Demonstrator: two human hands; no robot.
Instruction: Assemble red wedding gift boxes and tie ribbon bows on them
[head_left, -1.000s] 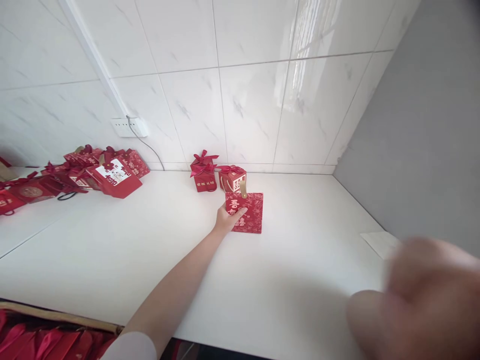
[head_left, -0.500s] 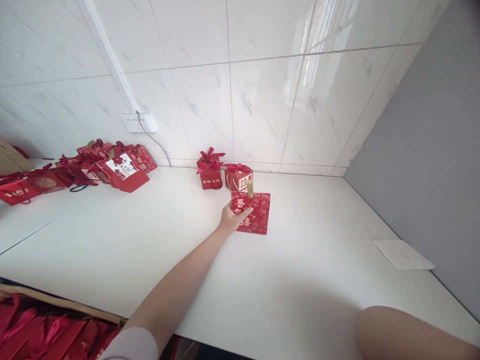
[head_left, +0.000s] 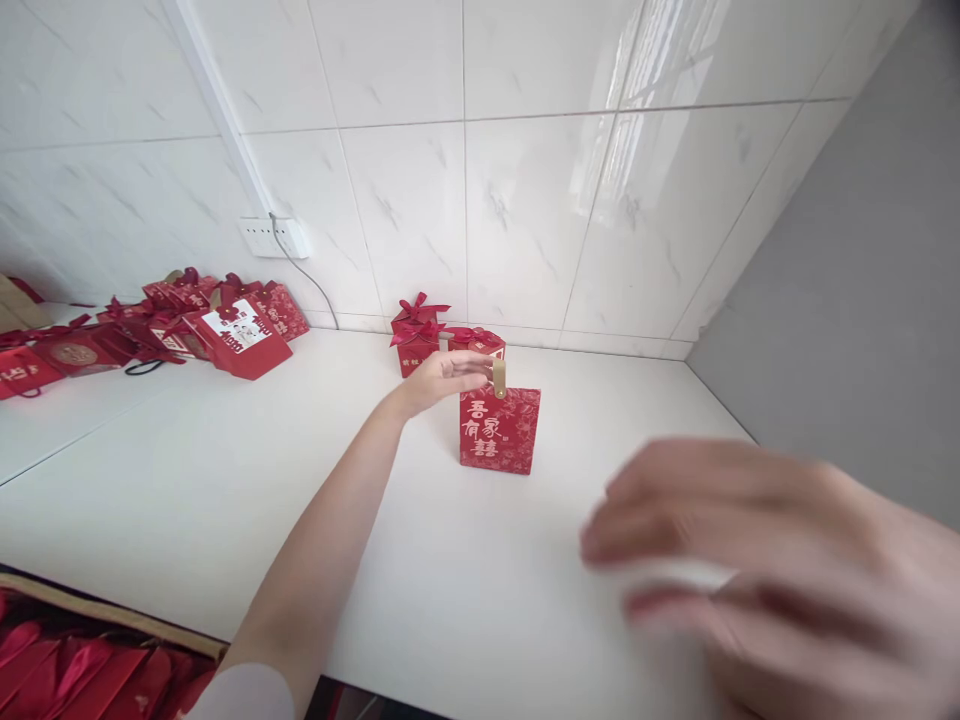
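Note:
A red gift box (head_left: 499,432) with pale Chinese characters and a floral print stands upright on the white table. From its top edge rises a short gold strap (head_left: 499,379). My left hand (head_left: 450,378) is just above the box's upper left, fingers stretched toward the strap and thumb apart; whether the fingertips touch the strap is hard to tell. Blurred by motion, my right hand (head_left: 735,520) is in the right foreground, with a gap between fingers and thumb and nothing visible in it. Behind the left hand, partly covered, are red ribboned boxes (head_left: 420,325).
More red gift boxes (head_left: 244,338) cluster at the table's left, against the tiled wall. At the lower left, a carton (head_left: 112,610) holds several red ribboned packages. A socket strip (head_left: 274,237) with a cable is on the wall. A grey panel (head_left: 847,280) borders the right side.
My left hand has let go of the red box's side and risen to its strap. My right hand has come into view from the lower right. The box remains upright in place.

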